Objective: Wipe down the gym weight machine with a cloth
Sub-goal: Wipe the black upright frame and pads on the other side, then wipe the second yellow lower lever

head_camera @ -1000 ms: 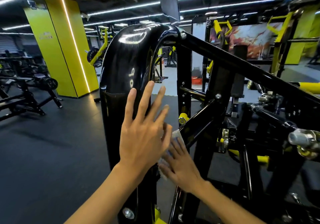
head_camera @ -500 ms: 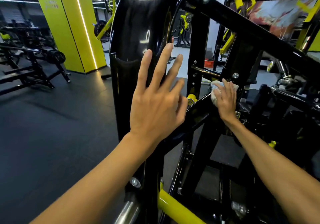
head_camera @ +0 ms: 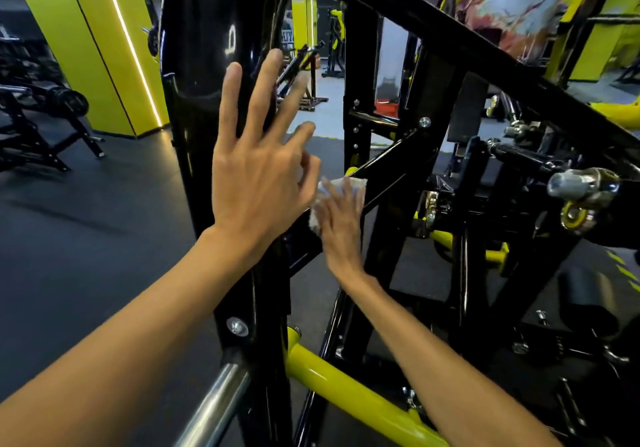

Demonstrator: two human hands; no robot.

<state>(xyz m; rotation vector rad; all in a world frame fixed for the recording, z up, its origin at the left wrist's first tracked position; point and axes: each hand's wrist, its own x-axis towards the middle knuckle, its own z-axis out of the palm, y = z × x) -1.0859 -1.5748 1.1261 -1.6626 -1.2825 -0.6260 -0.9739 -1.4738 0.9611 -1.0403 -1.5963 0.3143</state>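
The weight machine is a glossy black steel frame [head_camera: 204, 66] with a wide upright post at centre left and a diagonal brace [head_camera: 388, 166] running up to the right. My left hand [head_camera: 256, 166] lies flat against the upright post, fingers spread and straight. My right hand [head_camera: 341, 218] presses a small white cloth [head_camera: 349, 183] onto the lower end of the diagonal brace, fingers laid over it. Most of the cloth is hidden under that hand.
A yellow crossbar [head_camera: 346, 391] and a chrome bar [head_camera: 211, 405] sit low in front of me. A chrome peg [head_camera: 581, 183] juts out at right. A yellow pillar [head_camera: 90, 41] and black benches [head_camera: 41, 111] stand at left on dark rubber floor.
My right hand has slid the cloth down and left along the diagonal brace, from near the bolt to its lower end. My left hand stays on the post; the view has dropped lower.
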